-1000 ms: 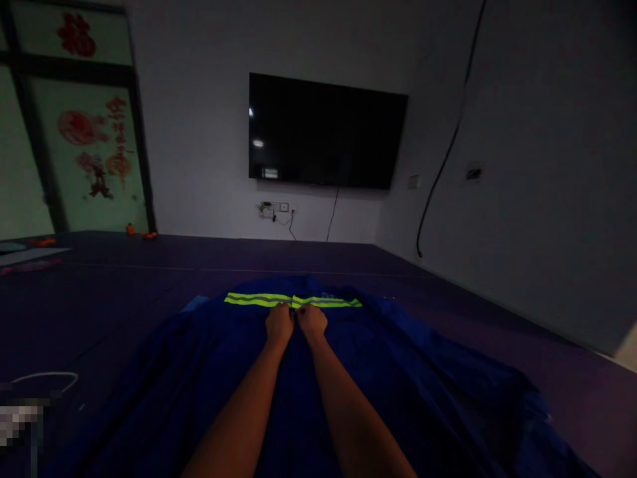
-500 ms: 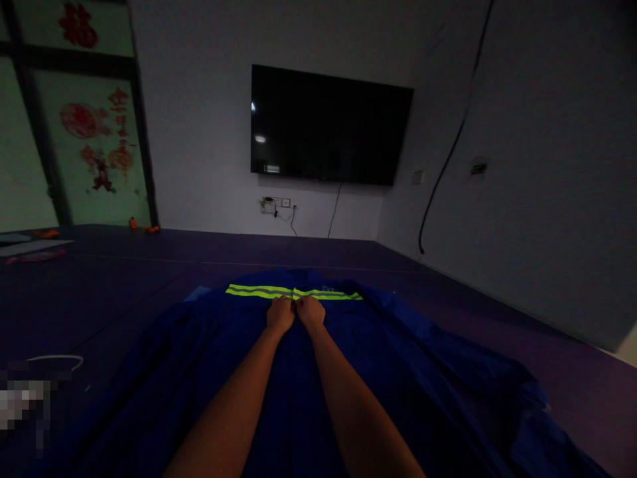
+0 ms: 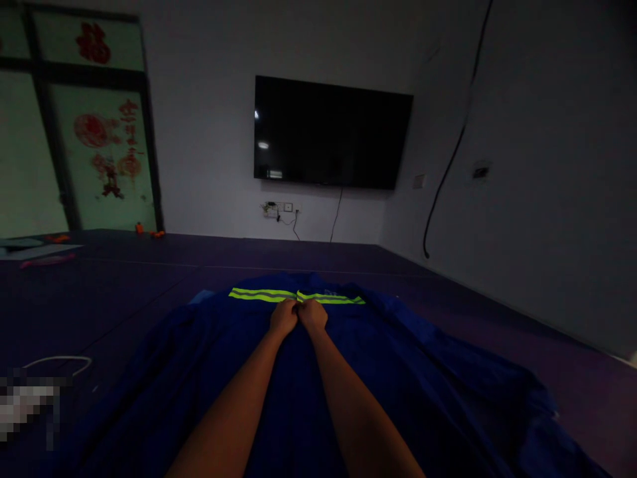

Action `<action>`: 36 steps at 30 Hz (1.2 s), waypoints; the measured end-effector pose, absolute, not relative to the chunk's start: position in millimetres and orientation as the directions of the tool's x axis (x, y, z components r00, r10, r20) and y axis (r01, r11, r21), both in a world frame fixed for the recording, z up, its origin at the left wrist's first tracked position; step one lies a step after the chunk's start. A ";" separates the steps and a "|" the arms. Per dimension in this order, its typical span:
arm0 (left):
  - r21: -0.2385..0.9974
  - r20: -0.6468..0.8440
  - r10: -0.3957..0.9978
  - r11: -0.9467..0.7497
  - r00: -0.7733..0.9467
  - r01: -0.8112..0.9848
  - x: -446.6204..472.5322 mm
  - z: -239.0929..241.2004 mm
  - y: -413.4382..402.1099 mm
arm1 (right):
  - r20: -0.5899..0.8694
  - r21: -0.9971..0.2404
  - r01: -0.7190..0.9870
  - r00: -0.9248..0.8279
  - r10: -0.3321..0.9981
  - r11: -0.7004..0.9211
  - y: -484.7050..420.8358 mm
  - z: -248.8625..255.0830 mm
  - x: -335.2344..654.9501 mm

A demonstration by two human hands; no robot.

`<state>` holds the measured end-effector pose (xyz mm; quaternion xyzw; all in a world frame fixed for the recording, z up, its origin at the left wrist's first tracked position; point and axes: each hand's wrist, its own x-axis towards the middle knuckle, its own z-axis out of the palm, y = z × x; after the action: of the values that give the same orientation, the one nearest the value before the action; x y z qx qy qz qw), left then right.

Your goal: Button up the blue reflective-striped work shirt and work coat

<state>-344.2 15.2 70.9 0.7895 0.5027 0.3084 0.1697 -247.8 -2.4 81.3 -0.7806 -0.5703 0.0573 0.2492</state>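
A dark blue jacket (image 3: 393, 358) lies spread out before me, its sleeves reaching to both sides. Across its chest runs a yellow-green reflective strip (image 3: 261, 295) with a grey middle line, split at the front opening. Just below that split, my left hand (image 3: 284, 317) is closed on the jacket's front edge. Right beside it, almost touching, my right hand (image 3: 313, 315) is closed on the edge as well. My fingers hide whatever fastening lies between them.
The jacket rests on a purple floor (image 3: 149, 279). A white cord (image 3: 60, 358) lies at the left, with small orange things (image 3: 157, 234) near the glass door (image 3: 107, 153). A television (image 3: 331, 133) hangs on the far wall; a black cable (image 3: 450, 162) runs down the right wall.
Both hands stay closed at the jacket's front, drawn slightly closer together. The whole view has shifted a little, so the room appears lower and further right.
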 end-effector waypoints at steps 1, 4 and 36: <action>0.599 0.336 0.895 -0.443 0.292 0.667 -344.1 69.6 16.9 | 0.195 -0.465 0.857 0.343 0.919 -0.221 -1.7 80.7 -247.1; 0.671 0.370 0.897 -0.439 0.243 0.598 -343.4 65.8 21.2 | 0.205 -0.494 0.843 0.349 0.914 -0.211 0.2 79.4 -246.7; 0.743 0.282 0.957 -0.262 0.067 0.616 -346.5 70.9 30.2 | 0.254 -0.515 0.846 0.303 0.918 -0.137 -2.1 77.5 -247.3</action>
<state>-346.5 30.2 70.9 0.6958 0.5651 0.3833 0.2226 -247.3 -2.1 77.5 -0.7514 -0.5871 0.0612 0.2949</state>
